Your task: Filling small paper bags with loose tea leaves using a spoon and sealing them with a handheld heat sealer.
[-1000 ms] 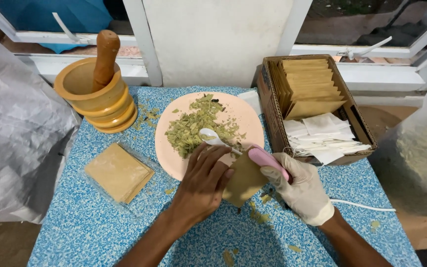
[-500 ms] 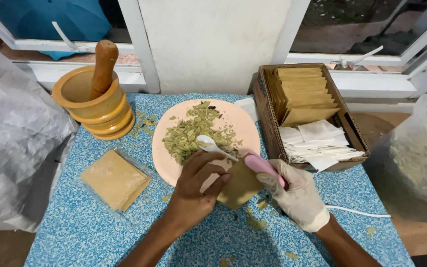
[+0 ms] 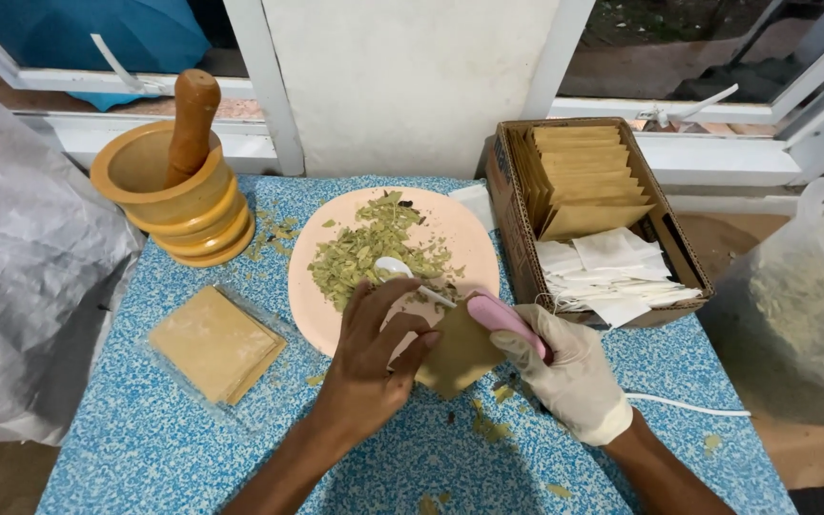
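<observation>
The bare left hand (image 3: 369, 358) pinches a small brown paper pouch (image 3: 460, 353) at the near rim of the round pink plate (image 3: 331, 319), its fingers closed on the pouch's edge. The gloved right hand (image 3: 569, 377) is wrapped around a pink-handled white plastic spoon (image 3: 402, 272), whose bowl lies among the dried green crushed leaves (image 3: 364, 253) heaped on the plate. Judging from this, the pouch is only partly served: most of the leaves remain on the plate, and the spoon looks to be at the heap rather than over the pouch.

A stack of flat brown pouches in clear wrap (image 3: 214, 343) lies on the blue speckled worktop (image 3: 145, 448), apart from the hands, and the open cardboard box (image 3: 517, 248) holds more brown pouches and white paper sachets. A wooden mortar with pestle (image 3: 175, 181) stands at the far left corner.

Against half a second earlier, both hands sit in much the same place; the spoon's bowl stays in the leaves and the pouch remains pinched.
</observation>
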